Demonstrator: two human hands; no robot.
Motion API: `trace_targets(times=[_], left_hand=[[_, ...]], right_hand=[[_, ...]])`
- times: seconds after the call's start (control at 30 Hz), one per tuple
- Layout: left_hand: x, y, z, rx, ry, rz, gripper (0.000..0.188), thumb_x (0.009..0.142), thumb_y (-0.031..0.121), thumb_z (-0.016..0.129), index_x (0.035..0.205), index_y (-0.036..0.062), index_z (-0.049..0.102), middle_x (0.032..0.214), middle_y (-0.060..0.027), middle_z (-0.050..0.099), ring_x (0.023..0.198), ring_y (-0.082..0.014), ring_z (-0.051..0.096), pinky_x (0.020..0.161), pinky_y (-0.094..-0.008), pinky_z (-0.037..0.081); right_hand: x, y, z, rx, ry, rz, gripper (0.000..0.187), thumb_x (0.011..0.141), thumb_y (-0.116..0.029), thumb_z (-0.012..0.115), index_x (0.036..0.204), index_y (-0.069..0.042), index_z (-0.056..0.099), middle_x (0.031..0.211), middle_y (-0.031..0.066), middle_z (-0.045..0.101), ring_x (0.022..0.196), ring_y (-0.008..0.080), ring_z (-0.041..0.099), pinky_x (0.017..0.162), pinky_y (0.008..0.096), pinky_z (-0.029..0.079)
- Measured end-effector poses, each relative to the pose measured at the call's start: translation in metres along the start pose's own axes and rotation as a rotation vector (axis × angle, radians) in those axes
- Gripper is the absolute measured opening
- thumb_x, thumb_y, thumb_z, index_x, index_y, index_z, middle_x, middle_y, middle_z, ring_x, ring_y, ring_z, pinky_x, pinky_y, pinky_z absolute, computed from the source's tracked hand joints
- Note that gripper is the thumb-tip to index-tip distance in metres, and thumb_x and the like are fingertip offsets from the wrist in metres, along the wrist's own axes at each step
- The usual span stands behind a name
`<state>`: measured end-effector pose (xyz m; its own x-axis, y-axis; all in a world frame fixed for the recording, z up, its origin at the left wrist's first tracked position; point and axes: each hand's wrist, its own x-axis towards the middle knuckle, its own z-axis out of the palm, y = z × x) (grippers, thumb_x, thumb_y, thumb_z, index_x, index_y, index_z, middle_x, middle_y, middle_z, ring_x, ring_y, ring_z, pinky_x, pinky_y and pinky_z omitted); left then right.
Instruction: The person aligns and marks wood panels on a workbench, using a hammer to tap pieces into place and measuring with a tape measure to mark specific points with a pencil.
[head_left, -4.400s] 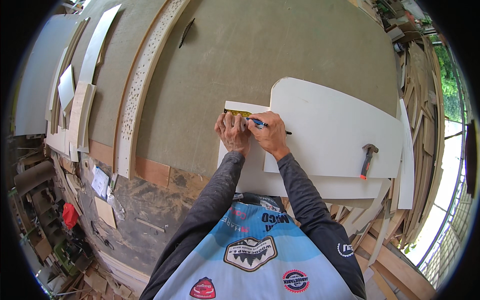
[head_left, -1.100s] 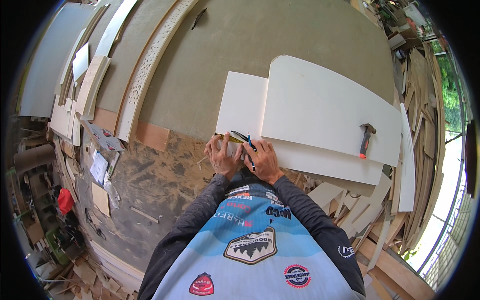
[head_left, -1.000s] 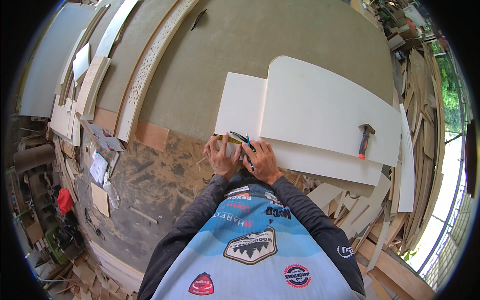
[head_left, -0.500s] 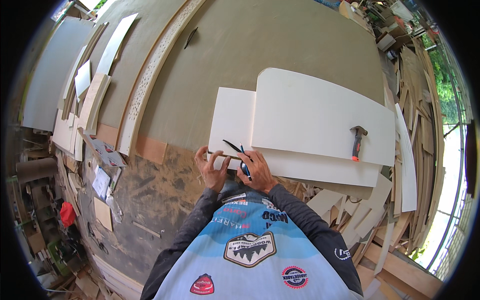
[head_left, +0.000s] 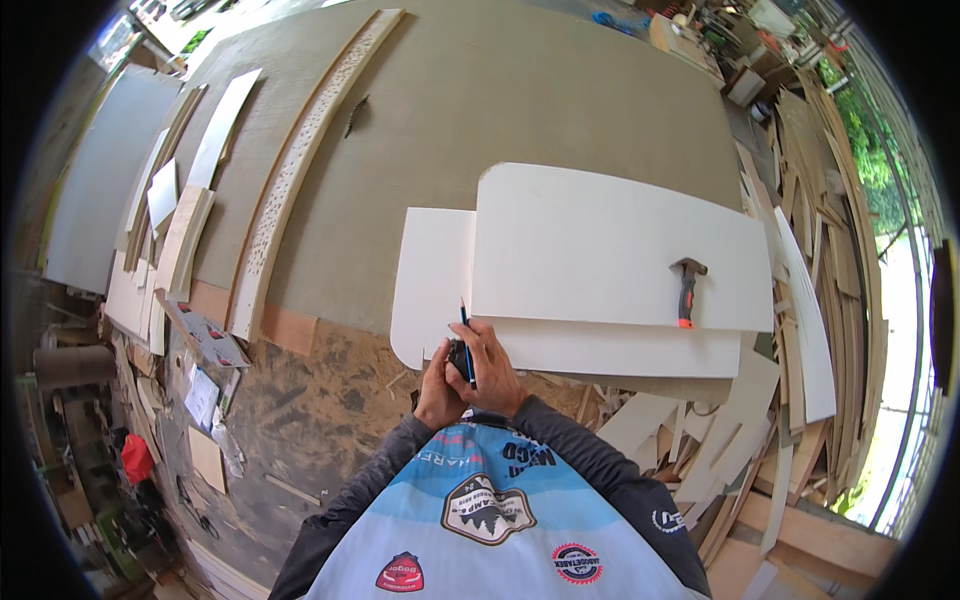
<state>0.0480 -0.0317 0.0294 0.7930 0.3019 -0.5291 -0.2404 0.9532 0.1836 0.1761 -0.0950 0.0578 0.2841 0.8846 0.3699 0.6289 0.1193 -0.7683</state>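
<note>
Close together at the near edge of two overlapping white boards are my hands. My right hand [head_left: 496,368] is closed, with a dark pencil [head_left: 468,350] standing up between its fingers, tip pointing away from me. A compact dark tape measure [head_left: 457,358] sits between both hands, partly covered by fingers. My left hand [head_left: 439,392] closes around its left side. The lower white board [head_left: 432,270] has a rounded near-left corner beside my hands. On top of it lies the larger white board [head_left: 590,240], curved along its far edge. A claw hammer [head_left: 687,292] rests on that upper board.
A brown worktable [head_left: 400,140] carries the boards. Left of them lies a long strip with a speckled face [head_left: 272,210], near white and wooden offcuts [head_left: 225,125]. Stacked timber strips [head_left: 810,210] stand at the right. Scraps lie on the floor [head_left: 330,400].
The tape blade stretched between my hands is no longer visible. My left hand has moved right against my right hand, around the tape case. The view has shifted, and the pencil stands more upright.
</note>
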Motion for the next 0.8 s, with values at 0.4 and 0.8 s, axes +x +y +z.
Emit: trace_targets(times=[0.4, 0.8], left_hand=[[0.013, 0.102, -0.040, 1.009, 0.660, 0.823, 0.042, 0.090, 0.020, 0.067, 0.127, 0.0022, 0.057, 0.120, -0.0199, 0.058, 0.107, -0.0308, 0.059, 0.093, -0.0401, 0.049], [0.035, 0.304, -0.071, 2.162, 0.576, 0.970, 0.073, 0.083, 0.042, 0.077, 0.137, 0.0012, 0.050, 0.121, -0.0216, 0.055, 0.115, -0.0372, 0.054, 0.100, -0.0476, 0.042]], right_hand=[[-0.001, -0.008, 0.001, 0.088, 0.189, 0.161, 0.042, 0.088, -0.009, 0.065, 0.127, 0.002, 0.055, 0.113, 0.0179, 0.057, 0.088, 0.0257, 0.056, 0.081, 0.0387, 0.049], [0.067, -0.023, 0.106, -0.068, 0.305, 0.211, 0.031, 0.089, -0.005, 0.061, 0.119, 0.002, 0.059, 0.107, 0.0160, 0.059, 0.079, 0.0225, 0.058, 0.077, 0.0366, 0.050]])
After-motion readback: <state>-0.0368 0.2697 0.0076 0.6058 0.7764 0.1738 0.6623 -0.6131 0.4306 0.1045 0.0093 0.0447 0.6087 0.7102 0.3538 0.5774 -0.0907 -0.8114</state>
